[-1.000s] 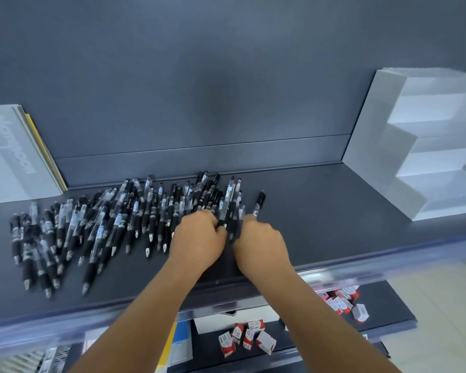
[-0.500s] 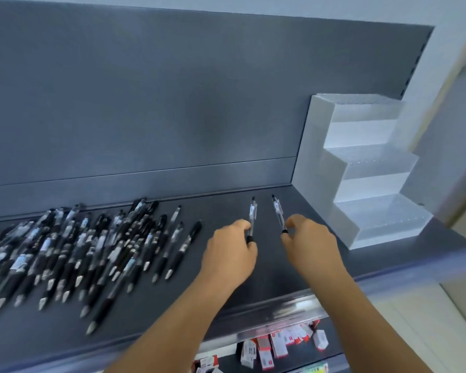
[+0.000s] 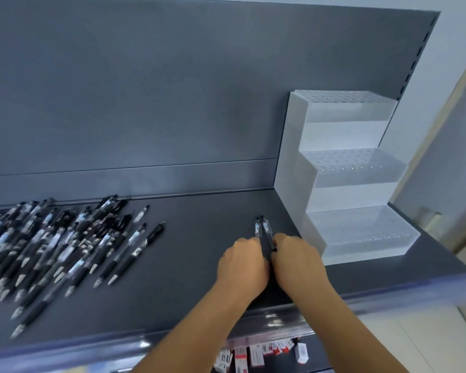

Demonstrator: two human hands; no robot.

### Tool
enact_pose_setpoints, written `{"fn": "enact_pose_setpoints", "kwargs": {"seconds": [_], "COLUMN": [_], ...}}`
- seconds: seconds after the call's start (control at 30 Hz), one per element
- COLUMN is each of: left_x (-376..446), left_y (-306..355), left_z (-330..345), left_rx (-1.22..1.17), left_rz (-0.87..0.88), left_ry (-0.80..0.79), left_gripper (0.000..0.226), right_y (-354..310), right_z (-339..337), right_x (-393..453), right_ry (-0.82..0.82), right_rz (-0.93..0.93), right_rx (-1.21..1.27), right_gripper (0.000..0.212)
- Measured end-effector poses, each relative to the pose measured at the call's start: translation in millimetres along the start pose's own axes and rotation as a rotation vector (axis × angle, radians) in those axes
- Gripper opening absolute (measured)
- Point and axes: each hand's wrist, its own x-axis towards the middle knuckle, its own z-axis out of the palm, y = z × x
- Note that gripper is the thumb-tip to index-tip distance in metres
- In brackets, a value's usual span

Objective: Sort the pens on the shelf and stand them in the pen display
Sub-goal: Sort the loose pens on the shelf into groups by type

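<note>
Both hands are curling closed side by side over the dark grey shelf (image 3: 189, 254), knuckles toward the camera. The left hand (image 3: 241, 262) is gripping one pen (image 3: 257, 228), and the right hand (image 3: 296, 261) is gripping a second pen (image 3: 267, 231). The two pens are pointing away toward the far wall, lying almost parallel and just beside each other, their clear upper barrels sticking out past the fingers. Whether the pens are touching the shelf cannot be told.

The clear stepped pen display (image 3: 358, 227) is standing on the right end of the shelf, just to the right of the right hand, its three tiers showing rows of holes. A heap of black pens (image 3: 59, 246) is lying on the left part of the shelf, well apart from the hands.
</note>
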Motion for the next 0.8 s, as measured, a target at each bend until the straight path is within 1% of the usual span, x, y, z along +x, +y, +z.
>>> {"fn": "enact_pose_setpoints", "kwargs": {"seconds": [0.1,0.23,0.3,0.37,0.47,0.53,0.67,0.8], "left_x": [-1,-7,-12,-17,-26,-33,-50,-63], "left_y": [2,0,-7,-19,-44,-64,-105,-150], "left_z": [-1,-8,-16,-28,-46,-58,-82,-102], "left_rx": [0.062,0.138,0.176,0.207,0.233,0.251,0.272,0.257], "left_rz": [0.016,0.037,0.032,0.033,0.03,0.006,-0.063,-0.143], "left_ry": [-0.022,-0.019,0.015,0.062,0.148,0.176,0.183,0.212], "left_gripper": [0.017,0.026,0.031,0.04,0.049,0.053,0.05,0.038], "right_y": [5,3,-3,-15,-42,-63,-104,-142], "right_z": [0,-3,-7,-10,-11,-8,4,20], "right_x": [1,0,0,-2,-6,-9,-14,-19], "right_ry": [-0.016,-0.013,0.011,0.031,0.053,0.041,-0.008,-0.03], "right_rz": [-0.017,-0.024,-0.036,-0.072,-0.146,-0.2,-0.273,-0.337], "right_rx": [-0.02,-0.041,-0.026,-0.006,0.016,0.03,0.051,0.057], "right_gripper": [0.003,0.014,0.021,0.031,0.045,0.05,0.053,0.046]}}
